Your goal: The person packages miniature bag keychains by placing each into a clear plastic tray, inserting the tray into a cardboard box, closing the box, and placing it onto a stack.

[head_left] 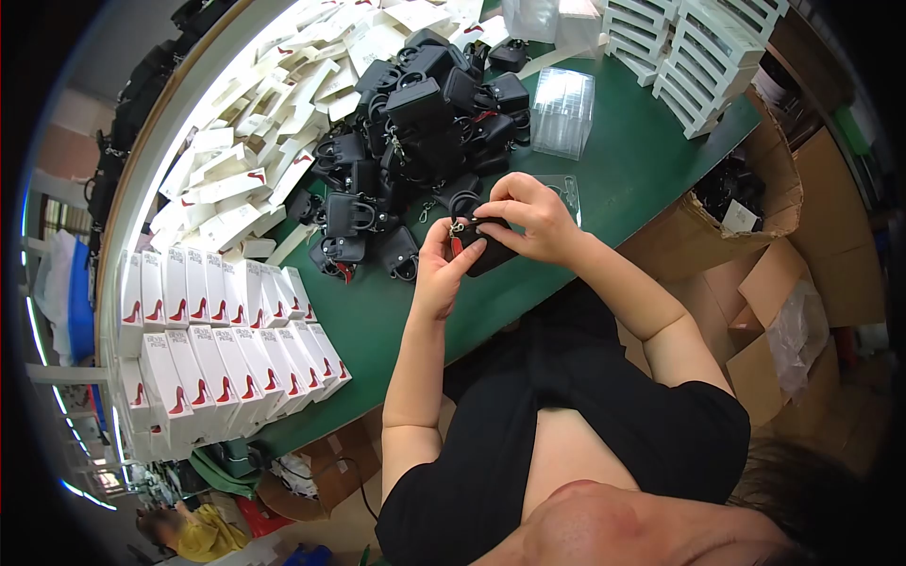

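A small black handbag [493,258] with a looped handle and a metal clasp is between my two hands, above the green table. My left hand [442,274] is closed on its left side, with the thumb across the front beside a red tag [457,246]. From the right, my right hand [536,223] pinches near the bag's top edge and clasp, fingers bent. My fingers hide part of the bag. Just beyond lies a heap of similar small black bags [415,108], some with metal clips and red tags.
Loose white boxes [231,179] pile up at the far left. Rows of upright white boxes with red shoe prints [222,377] stand nearer. Clear plastic boxes [563,113] and white slatted trays [708,66] are at the back right. An open carton [755,226] stands beside the table [377,330].
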{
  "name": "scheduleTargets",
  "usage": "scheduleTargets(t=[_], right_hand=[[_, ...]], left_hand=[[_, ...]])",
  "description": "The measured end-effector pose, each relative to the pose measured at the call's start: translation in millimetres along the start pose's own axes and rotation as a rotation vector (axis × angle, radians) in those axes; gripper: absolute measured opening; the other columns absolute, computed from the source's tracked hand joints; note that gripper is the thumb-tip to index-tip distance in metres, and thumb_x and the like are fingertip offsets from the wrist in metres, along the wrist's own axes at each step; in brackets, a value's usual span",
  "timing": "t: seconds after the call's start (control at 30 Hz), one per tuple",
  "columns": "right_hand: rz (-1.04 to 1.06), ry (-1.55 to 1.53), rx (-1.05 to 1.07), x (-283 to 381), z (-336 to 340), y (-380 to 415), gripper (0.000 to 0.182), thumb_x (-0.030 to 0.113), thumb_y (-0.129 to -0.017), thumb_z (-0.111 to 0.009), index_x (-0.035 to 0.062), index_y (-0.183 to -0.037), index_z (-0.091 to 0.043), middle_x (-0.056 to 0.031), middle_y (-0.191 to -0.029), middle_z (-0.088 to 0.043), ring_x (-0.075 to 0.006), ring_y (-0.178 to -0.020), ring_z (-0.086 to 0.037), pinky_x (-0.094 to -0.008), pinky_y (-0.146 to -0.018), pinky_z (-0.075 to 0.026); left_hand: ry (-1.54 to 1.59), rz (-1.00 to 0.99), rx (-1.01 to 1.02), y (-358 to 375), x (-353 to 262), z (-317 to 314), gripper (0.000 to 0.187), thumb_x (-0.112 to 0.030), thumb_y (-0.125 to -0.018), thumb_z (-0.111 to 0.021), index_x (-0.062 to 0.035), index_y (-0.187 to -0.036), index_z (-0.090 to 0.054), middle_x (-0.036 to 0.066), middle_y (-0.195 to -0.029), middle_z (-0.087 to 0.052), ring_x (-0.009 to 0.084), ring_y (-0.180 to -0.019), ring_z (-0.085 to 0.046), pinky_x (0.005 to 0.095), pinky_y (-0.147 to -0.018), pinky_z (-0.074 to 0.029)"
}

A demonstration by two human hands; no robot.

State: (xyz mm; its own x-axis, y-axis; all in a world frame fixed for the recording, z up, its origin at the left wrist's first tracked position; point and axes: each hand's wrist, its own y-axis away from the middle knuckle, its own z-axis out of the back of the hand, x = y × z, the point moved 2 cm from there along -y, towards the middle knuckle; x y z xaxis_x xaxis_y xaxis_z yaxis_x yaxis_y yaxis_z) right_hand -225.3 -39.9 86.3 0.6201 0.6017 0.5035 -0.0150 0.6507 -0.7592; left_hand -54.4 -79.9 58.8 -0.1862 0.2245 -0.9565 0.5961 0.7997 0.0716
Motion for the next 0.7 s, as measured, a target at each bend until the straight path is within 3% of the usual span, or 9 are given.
scheduleTargets(t=[0.2, 0.37, 0.5, 0.53, 0.67, 0.7], right_hand=[[0.03, 0.014, 0.0, -3, 0, 1, 0.017, -0.004, -0.07, -0.069, 0.0041, -0.085, -0.068, -0.0024, -0.082, -0.054, -0.0126, -0.064, -0.047, -0.0231, -0.054, -0.038], [-0.153, -0.141, -0.055, -9, -3, 9, 0.017, -0.003, -0.069, -0.069, 0.0052, -0.083, -0.067, -0.0024, -0.082, -0.054, -0.0127, -0.062, -0.048, -0.0235, -0.053, -0.039], [-0.129, -0.187, -0.086, -9, -4, 6, 0.017, -0.004, -0.068, -0.069, 0.0043, -0.083, -0.067, -0.0026, -0.081, -0.052, -0.0128, -0.061, -0.048, -0.0229, -0.051, -0.04], [-0.127, -0.186, -0.088, -8, -3, 6, 0.017, -0.004, -0.068, -0.069, 0.0043, -0.083, -0.067, -0.0026, -0.081, -0.052, -0.0128, -0.061, -0.048, -0.0229, -0.051, -0.04], [-0.085, -0.313, -0.075, 2, 3, -2, 0.02, -0.005, -0.067, -0.069, 0.0025, -0.086, -0.068, -0.0032, -0.083, -0.053, -0.0125, -0.064, -0.047, -0.022, -0.054, -0.04], [-0.081, -0.311, -0.076, 4, 5, -4, 0.02, -0.005, -0.067, -0.069, 0.0025, -0.086, -0.068, -0.0032, -0.083, -0.053, -0.0125, -0.064, -0.047, -0.022, -0.054, -0.04]], left_hand=[[-0.001, 0.009, -0.048, -4, 0, -4, 0.036, 0.004, -0.084, -0.062, -0.0039, -0.116, -0.047, 0.006, -0.1, -0.056, 0.011, -0.089, -0.054, 0.0209, -0.081, -0.044], [-0.207, -0.081, -0.095, -4, 4, -6, 0.036, 0.002, -0.083, -0.065, -0.0057, -0.112, -0.045, 0.003, -0.094, -0.052, 0.0102, -0.085, -0.051, 0.0224, -0.077, -0.045], [-0.3, -0.239, -0.156, -3, 9, -10, 0.03, -0.003, -0.081, -0.069, -0.0065, -0.101, -0.047, 0.005, -0.098, -0.053, 0.0116, -0.086, -0.051, 0.0229, -0.063, -0.046], [-0.301, -0.24, -0.154, -4, 10, -11, 0.03, -0.003, -0.081, -0.069, -0.0065, -0.101, -0.047, 0.005, -0.098, -0.053, 0.0116, -0.086, -0.051, 0.0229, -0.063, -0.046], [-0.509, -0.652, -0.229, -6, 7, -12, 0.035, 0.002, -0.079, -0.068, -0.0072, -0.107, -0.049, 0.009, -0.106, -0.052, 0.0156, -0.089, -0.052, 0.0248, -0.07, -0.047], [-0.507, -0.656, -0.228, -6, 5, -11, 0.035, 0.002, -0.079, -0.068, -0.0072, -0.107, -0.049, 0.009, -0.106, -0.052, 0.0156, -0.089, -0.052, 0.0248, -0.07, -0.047]])
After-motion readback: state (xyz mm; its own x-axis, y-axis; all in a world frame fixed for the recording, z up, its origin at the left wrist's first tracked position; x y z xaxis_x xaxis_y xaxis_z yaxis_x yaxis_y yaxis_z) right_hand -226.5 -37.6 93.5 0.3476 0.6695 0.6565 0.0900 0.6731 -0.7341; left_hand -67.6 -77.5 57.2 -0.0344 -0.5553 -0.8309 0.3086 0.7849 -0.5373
